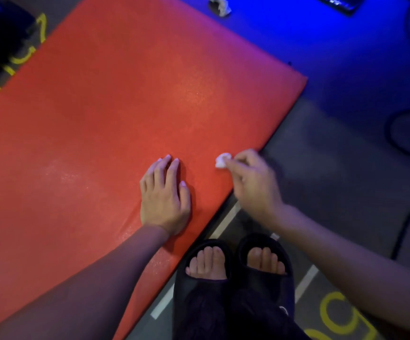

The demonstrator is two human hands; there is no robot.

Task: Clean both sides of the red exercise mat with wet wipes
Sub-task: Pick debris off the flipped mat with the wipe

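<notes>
The red exercise mat (105, 114) lies flat on the floor and fills the left and centre of the view. My left hand (164, 197) rests flat on it near its right edge, fingers straight. My right hand (250, 182) hovers at the mat's right edge and pinches a small crumpled white wet wipe (222, 160) between its fingertips. The wipe is just above or touching the mat; which one I cannot tell.
My two feet in black slippers (238, 266) stand on the grey floor by the mat's edge. Another crumpled white wipe (219, 6) lies beyond the mat at the top. Black cables (405, 222) run along the floor on the right. Yellow floor markings (334, 312) show at bottom right.
</notes>
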